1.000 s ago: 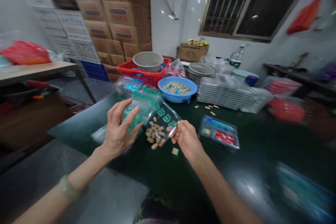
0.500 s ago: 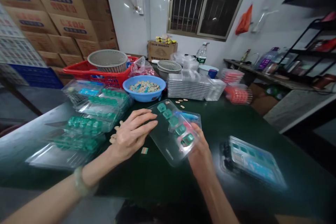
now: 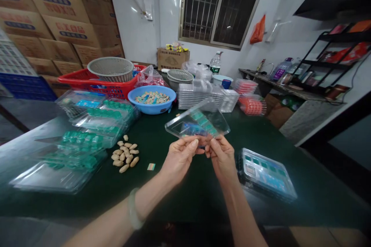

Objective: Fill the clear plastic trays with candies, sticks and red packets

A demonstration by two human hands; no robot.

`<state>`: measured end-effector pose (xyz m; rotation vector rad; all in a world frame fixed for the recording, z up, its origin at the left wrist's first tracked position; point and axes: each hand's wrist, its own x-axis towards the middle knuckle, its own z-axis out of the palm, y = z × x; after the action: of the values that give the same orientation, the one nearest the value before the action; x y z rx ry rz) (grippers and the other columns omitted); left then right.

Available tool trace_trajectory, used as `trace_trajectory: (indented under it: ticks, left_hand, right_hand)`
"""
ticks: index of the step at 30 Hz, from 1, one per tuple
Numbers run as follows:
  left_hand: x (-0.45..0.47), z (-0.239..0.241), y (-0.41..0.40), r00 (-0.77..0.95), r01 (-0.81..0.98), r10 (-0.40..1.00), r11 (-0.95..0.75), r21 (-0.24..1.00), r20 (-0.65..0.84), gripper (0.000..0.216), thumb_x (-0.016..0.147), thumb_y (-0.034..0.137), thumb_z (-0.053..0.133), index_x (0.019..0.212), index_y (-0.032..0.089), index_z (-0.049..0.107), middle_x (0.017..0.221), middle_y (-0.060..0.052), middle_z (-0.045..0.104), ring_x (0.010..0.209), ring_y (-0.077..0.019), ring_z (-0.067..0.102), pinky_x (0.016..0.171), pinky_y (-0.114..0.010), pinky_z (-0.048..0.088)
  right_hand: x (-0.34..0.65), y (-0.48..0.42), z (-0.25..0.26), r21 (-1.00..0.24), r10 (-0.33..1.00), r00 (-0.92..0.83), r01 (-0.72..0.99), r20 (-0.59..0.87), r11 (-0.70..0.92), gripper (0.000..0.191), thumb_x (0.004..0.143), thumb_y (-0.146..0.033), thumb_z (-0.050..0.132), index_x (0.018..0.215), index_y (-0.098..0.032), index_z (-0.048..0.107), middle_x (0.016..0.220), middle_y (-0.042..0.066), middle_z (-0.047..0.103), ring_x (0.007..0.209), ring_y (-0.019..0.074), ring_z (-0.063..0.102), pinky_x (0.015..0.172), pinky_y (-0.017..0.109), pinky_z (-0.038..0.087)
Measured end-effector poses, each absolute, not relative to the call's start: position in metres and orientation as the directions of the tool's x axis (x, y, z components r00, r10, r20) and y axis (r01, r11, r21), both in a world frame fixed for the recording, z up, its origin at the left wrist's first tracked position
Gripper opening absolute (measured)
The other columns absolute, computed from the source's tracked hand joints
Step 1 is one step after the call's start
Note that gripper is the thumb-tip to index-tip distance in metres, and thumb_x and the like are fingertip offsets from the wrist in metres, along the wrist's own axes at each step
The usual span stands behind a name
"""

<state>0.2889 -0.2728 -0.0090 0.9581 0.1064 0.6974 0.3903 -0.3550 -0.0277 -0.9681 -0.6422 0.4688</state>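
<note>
While my left hand (image 3: 177, 158) and right hand (image 3: 222, 156) pinch a tilted clear lid (image 3: 203, 120) just beyond them, I judge it unplaced; one pack (image 3: 268, 175) right of them looks covered, and spare lids (image 3: 82, 139) lie left.

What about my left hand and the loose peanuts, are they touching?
Apart: the head view shows green tabletop and a small striped square between the left hand and the peanuts.

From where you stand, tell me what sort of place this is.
Probably a packing workroom: stacked cartons, overlapping green-and-clear plastic covers, and a blue basin of small pieces.
</note>
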Motion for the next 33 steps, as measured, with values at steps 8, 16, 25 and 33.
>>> trace_trajectory:
  ticks: [8,16,25,33]
  left_hand:
    - [0.302,-0.002,-0.215,0.664,-0.326,0.727,0.071,0.943,0.175,0.032,0.079,0.038,0.056,0.103,0.016,0.055,0.085,-0.006,0.064,0.078,-0.0166,0.061,0.065,-0.029,0.050]
    - [0.353,-0.029,-0.165,0.563,0.245,0.821,-0.282,0.928,0.101,0.017,0.070,0.028,0.058,0.070,0.011,0.061,0.059,-0.006,0.059,0.051,-0.0158,0.054,0.048,-0.027,0.040]
    - [0.366,-0.040,-0.145,0.603,0.555,0.796,-0.470,0.686,0.056,0.031,0.069,0.037,0.057,0.092,0.018,0.066,0.089,-0.011,0.066,0.081,-0.0253,0.061,0.063,-0.031,0.044]
    - [0.361,-0.041,-0.150,0.719,0.525,0.665,-0.710,0.470,0.202,0.060,0.074,0.036,0.053,0.130,0.018,0.043,0.120,-0.020,0.048,0.102,-0.0336,0.052,0.076,-0.042,0.044]
  right_hand:
    - [0.469,-0.357,-0.017,-0.989,0.699,0.699,0.110,0.151,0.104,0.023,0.069,-0.035,0.065,0.079,-0.015,0.059,0.058,-0.004,0.051,0.042,0.0050,0.039,0.039,0.018,0.032]
    - [0.506,-0.312,-0.045,-0.941,0.575,0.818,0.188,-0.009,-0.282,0.009,0.070,-0.019,0.057,0.076,-0.013,0.056,0.049,-0.003,0.052,0.035,0.0056,0.038,0.033,0.016,0.027]
    - [0.517,-0.310,-0.056,-0.706,0.553,0.832,0.422,0.051,-0.569,0.008,0.069,-0.024,0.060,0.065,-0.017,0.060,0.055,0.000,0.058,0.045,0.0089,0.047,0.044,0.019,0.030]
    - [0.517,-0.317,-0.066,-0.613,0.560,0.828,0.460,0.034,-0.642,0.015,0.066,-0.030,0.064,0.060,-0.017,0.060,0.057,0.002,0.058,0.052,0.0121,0.053,0.045,0.020,0.030]
